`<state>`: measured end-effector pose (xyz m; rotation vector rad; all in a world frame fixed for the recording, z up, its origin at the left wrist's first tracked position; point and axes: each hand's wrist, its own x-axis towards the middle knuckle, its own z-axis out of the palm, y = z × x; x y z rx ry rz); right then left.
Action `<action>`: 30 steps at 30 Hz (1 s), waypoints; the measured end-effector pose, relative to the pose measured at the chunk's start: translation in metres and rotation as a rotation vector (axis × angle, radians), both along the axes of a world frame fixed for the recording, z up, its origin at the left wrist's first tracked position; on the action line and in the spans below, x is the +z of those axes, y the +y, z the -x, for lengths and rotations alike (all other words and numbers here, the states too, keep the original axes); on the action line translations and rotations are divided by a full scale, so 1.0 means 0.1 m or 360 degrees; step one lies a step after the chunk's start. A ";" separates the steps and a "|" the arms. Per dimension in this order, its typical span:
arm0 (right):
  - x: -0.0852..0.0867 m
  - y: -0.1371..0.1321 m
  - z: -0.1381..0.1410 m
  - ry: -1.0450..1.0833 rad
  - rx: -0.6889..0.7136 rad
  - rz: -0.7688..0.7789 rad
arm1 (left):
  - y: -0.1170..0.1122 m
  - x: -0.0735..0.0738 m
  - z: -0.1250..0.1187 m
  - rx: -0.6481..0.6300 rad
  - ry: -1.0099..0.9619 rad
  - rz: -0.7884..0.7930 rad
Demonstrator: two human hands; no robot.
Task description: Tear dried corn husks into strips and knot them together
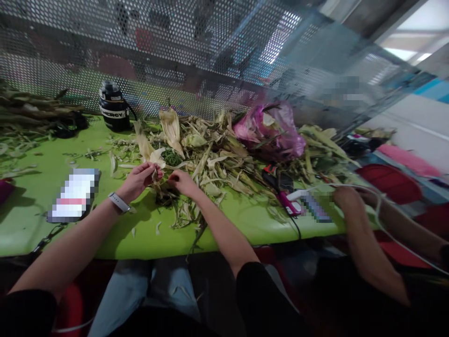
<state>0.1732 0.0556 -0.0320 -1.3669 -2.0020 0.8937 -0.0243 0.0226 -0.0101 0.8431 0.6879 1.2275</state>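
My left hand (140, 179), with a pale band on its wrist, pinches a corn husk (159, 157) between thumb and fingers. The husk's light, curled part shows just beyond the fingertips. Close to its right, my right hand (184, 182) is closed, its fingertips bent down toward brownish husk strips (163, 194) between the two hands. What those fingers grip is too small to make out. Behind the hands lies a small heap of green shreds (171, 157), and a dry open husk (170, 128) stands up past it.
A wide pile of husks (228, 164) spreads over the green table (119, 238), with a pink plastic bag (270, 131) on it. A dark bottle (114, 107) stands at the back, before a perforated metal screen (196, 56). A phone (73, 194) lies left. A co-worker's hand (347, 199) is at right.
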 end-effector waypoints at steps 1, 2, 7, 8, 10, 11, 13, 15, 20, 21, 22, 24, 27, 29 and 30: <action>0.02 0.02 -0.05 0.0111 -0.0038 0.0032 | 0.01 0.00 0.00 -0.0003 0.0013 0.0002; 0.04 0.04 -0.11 0.0299 -0.0094 0.0104 | 0.01 0.00 0.01 -0.0008 0.0030 0.0008; 0.17 0.08 -0.33 0.0981 -0.0262 0.0412 | 0.00 0.02 0.01 -0.0016 0.0135 0.0060; 0.21 0.08 -0.34 0.1081 -0.0276 0.0454 | 0.00 0.03 0.00 -0.0023 0.0141 0.0059; 0.29 0.05 -0.36 0.1219 -0.0292 0.0487 | -0.01 0.04 0.00 -0.0040 0.0137 0.0048; 0.34 0.03 -0.37 0.1294 -0.0280 0.0482 | -0.02 0.05 0.00 -0.0043 0.0127 0.0043; 0.44 -0.03 -0.40 0.1549 -0.0183 0.0464 | -0.03 0.08 0.00 -0.0030 0.0088 0.0040; 0.51 -0.11 -0.42 0.1734 -0.0011 0.0395 | -0.04 0.10 0.00 -0.0012 0.0036 0.0033; 0.49 -0.27 -0.30 0.1103 0.0213 0.0497 | -0.07 0.18 0.00 0.0004 0.0030 -0.0037; 0.47 -0.29 -0.26 0.1032 0.0254 0.0521 | -0.08 0.19 0.01 -0.0005 0.0047 -0.0045; 0.45 -0.30 -0.22 0.1012 0.0291 0.0535 | -0.08 0.20 0.01 -0.0027 0.0071 -0.0043; 0.43 -0.33 -0.17 0.1022 0.0342 0.0551 | -0.09 0.21 0.01 -0.0109 0.0130 -0.0009; 0.45 -0.35 -0.15 0.1008 0.0339 0.0571 | -0.11 0.22 0.00 -0.0249 0.0223 0.0094; 0.46 -0.37 -0.14 0.0996 0.0300 0.0569 | -0.13 0.23 -0.01 -0.0331 0.0263 0.0187; 0.47 -0.37 -0.14 0.0995 0.0285 0.0568 | -0.14 0.24 -0.01 -0.0366 0.0272 0.0234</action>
